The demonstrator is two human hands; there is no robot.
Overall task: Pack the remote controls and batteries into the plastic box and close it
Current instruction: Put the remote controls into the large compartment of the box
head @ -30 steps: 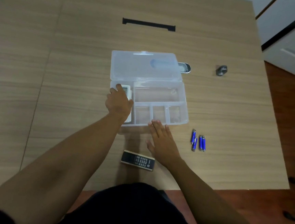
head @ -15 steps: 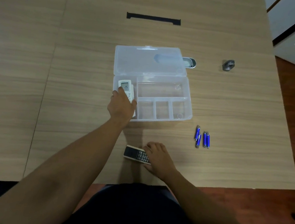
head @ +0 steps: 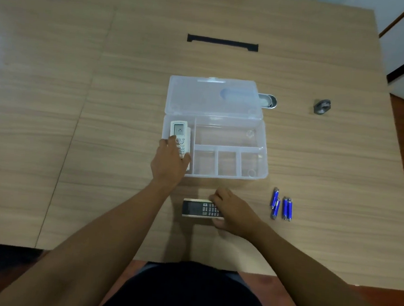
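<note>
A clear plastic box (head: 265, 158) lies open mid-table, its lid (head: 213, 97) folded back flat. A white remote (head: 179, 132) with a lit display lies in the box's long left compartment. My left hand (head: 168, 167) is closed around the remote's near end, fingers on the left and thumb on the right. A black remote (head: 197, 208) lies sideways on the table in front of the box. My right hand (head: 236, 212) grips its right end, fingers over the far edge and thumb at the near edge. Several blue batteries (head: 281, 206) lie on the table right of that hand.
A grey oval object (head: 270, 101) sticks out from behind the lid's right end. A small dark grey object (head: 321, 106) sits further right. A black slot (head: 222, 43) is set in the tabletop beyond the box. White cabinets stand past the table's right edge.
My left hand slid back toward me along the white remote, uncovering its display. My right hand moved from beside the box's front wall down to the black remote and closed on its right end.
</note>
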